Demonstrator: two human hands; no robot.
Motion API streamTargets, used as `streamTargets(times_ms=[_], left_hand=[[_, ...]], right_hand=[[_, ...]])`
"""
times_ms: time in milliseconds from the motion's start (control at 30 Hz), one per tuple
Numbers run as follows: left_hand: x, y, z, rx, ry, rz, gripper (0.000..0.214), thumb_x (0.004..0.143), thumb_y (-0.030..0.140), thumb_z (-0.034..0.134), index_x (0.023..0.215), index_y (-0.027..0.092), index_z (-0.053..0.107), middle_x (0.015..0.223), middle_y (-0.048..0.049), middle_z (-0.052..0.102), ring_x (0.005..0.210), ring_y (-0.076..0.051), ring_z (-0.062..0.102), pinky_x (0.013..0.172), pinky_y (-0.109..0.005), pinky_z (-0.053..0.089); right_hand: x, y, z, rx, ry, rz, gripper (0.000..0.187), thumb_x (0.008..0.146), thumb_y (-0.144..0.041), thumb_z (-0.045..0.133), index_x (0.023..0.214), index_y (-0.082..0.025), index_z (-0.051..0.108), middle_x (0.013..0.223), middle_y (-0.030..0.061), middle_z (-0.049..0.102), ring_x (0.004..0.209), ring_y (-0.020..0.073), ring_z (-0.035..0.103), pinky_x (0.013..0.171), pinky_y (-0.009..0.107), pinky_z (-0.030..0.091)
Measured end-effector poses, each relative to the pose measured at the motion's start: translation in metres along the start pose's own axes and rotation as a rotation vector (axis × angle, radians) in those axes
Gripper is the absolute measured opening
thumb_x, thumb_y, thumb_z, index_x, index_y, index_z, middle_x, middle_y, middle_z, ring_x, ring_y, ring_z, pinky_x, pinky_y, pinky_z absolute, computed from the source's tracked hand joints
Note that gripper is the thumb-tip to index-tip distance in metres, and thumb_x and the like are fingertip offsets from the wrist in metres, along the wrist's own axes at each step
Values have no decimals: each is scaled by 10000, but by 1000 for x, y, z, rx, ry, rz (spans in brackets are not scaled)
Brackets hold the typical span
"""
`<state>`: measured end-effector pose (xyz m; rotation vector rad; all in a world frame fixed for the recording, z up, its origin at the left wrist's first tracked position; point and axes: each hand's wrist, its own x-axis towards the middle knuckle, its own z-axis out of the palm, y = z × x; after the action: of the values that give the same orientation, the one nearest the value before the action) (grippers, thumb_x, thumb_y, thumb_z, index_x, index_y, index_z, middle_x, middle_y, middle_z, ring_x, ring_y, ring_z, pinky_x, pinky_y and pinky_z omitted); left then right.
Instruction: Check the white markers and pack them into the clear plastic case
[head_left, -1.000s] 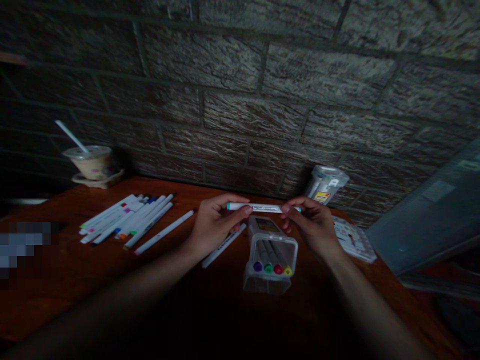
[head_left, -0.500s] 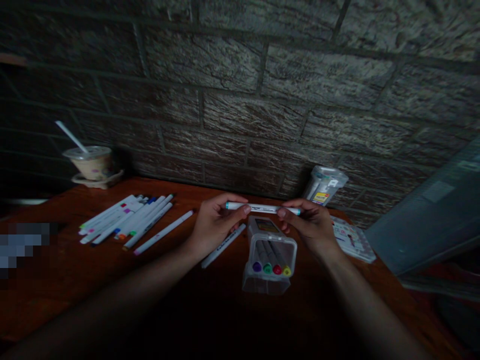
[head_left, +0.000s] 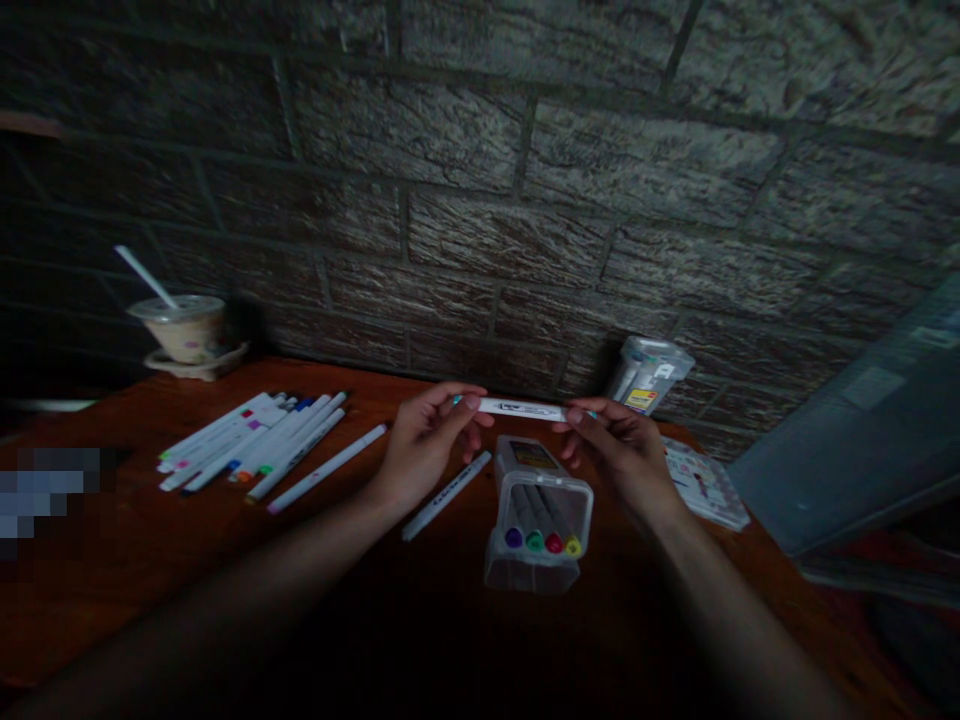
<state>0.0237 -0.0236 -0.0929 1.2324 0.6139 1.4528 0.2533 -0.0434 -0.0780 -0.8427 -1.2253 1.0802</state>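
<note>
Between my two hands a white marker with teal ends is held level above the table. My left hand pinches its left end with thumb and fingers. At the other end, my right hand has its fingers closed round the tip. Just below lies an open clear plastic case on its side, with several markers inside showing purple, green, red and yellow ends. A single white marker rests on the table beneath my left hand, left of the case.
Several white markers lie in a pile at the left, with one pink-ended marker beside it. A lidded drink cup with a straw stands behind. By the brick wall are another clear case and a flat printed pack.
The marker has turned a little about its length, showing more of its print. My fingers have shifted inward and now cover more of its ends.
</note>
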Motion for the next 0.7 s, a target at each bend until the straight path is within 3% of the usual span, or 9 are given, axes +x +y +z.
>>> streamTargets(times_ms=[267,700], left_hand=[[0,-2,-5,-64,-33,-39,265,930,377,704,1073,158,744,865,-93,779,575,-123,645,460,-225,518],[-1,7,-3,-138,-16,-91,277,910,352,689,1047,119,750,825,-102,781,550,-139,629,462,-247,495]], right_hand=[[0,-5,1,58,11,21,249,801,-398,869,933,-193,819,834,74,829,521,128,694,451,215,549],[0,-11,-1,111,-21,97,274,793,-403,850,955,-184,817,875,105,842,521,141,686,455,230,537]])
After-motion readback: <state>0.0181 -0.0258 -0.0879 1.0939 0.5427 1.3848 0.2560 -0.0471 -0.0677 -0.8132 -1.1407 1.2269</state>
